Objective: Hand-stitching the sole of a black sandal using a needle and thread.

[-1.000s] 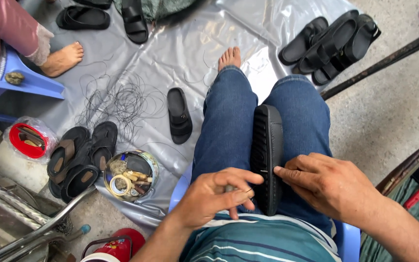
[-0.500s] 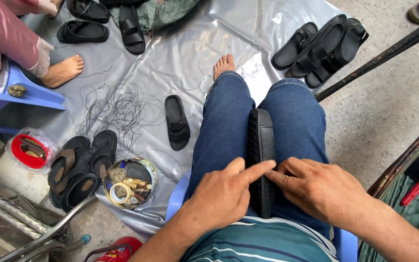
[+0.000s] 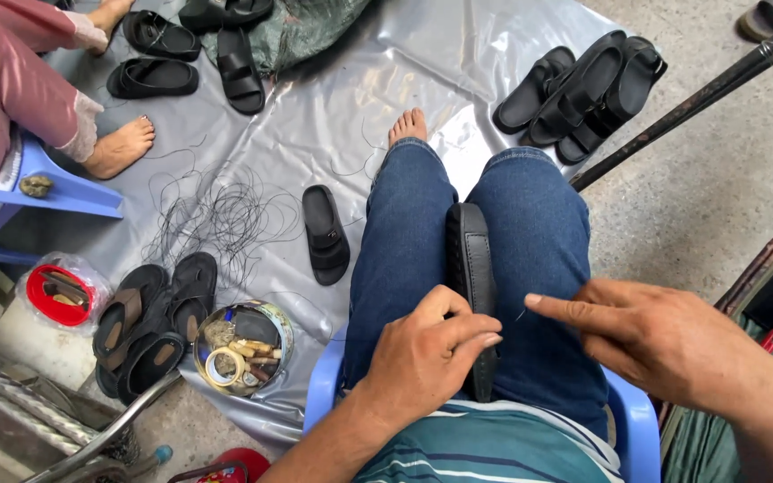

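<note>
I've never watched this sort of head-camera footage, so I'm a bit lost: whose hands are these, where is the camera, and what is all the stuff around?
The camera sits on a person's head and looks down at their lap. The left hand presses a black sandal that lies sole-up between the jeans-clad knees; the right hand is just beside it with a finger pointing, and I cannot tell whether it holds anything. On the grey plastic sheet lie a single black sandal, loose black thread, sandal piles and a round tin of bits. Another person's bare foot shows at left.
</note>
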